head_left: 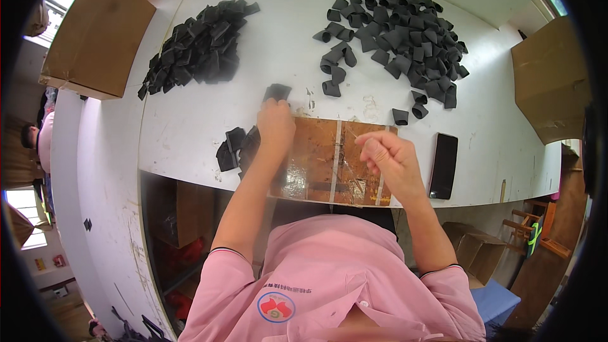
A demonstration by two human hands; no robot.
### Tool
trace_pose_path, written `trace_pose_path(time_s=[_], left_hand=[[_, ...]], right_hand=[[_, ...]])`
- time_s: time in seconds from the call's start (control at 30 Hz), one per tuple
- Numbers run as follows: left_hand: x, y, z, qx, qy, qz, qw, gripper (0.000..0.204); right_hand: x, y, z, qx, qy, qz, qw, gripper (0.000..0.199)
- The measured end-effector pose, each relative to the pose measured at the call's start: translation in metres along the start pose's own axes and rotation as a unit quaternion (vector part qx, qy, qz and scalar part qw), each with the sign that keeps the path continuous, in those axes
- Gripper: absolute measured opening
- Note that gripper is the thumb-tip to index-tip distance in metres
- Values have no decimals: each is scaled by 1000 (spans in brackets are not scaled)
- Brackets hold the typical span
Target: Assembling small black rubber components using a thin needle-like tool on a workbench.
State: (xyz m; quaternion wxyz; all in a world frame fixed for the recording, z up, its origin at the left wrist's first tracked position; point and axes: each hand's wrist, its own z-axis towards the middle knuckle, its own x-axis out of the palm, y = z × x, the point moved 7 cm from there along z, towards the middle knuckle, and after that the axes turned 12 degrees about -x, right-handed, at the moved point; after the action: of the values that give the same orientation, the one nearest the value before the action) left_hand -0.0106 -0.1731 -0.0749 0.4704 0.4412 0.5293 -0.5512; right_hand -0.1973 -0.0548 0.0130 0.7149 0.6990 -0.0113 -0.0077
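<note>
My left hand (277, 125) is closed on a flat black piece of fabric or foam (277, 92), just past the far left corner of a brown, tape-covered board (313, 152). Over the board's right part hovers my right hand (391, 157), its fingers pinched together. A thin, pale line shows near those fingertips, too faint to name. Several flat black pieces (227, 155) lie beside my left forearm, which partly hides them.
At the far left of the white table (285, 31) is a heap of flat black pieces (206, 44). A larger heap of black tube-shaped pieces (411, 38) spreads at the far right. A black phone (444, 166) lies right of the board. Cardboard boxes (101, 31) stand at both sides.
</note>
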Motion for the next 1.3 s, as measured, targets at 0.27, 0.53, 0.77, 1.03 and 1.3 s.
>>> trace_pose_path(time_s=[0.27, 0.53, 0.77, 1.03, 1.3], left_hand=[[-46, 23, -43, -137, 182, -671, 706, 11], [-61, -19, -128, -151, 379, -788, 460, 12], [-87, -19, -132, -135, 179, -708, 670, 17], [-76, -24, -130, -165, 224, -678, 680, 6], [-89, -35, -130, -14, 187, -580, 793, 4]], right_hand=[[36, 3, -33, -112, 95, -166, 975, 20], [60, 3, -34, -106, 67, -110, 986, 19], [54, 38, -46, -358, -34, -409, 839, 18], [59, 36, -52, -375, 6, -512, 773, 19], [37, 18, -39, -191, 1, -157, 969, 17]])
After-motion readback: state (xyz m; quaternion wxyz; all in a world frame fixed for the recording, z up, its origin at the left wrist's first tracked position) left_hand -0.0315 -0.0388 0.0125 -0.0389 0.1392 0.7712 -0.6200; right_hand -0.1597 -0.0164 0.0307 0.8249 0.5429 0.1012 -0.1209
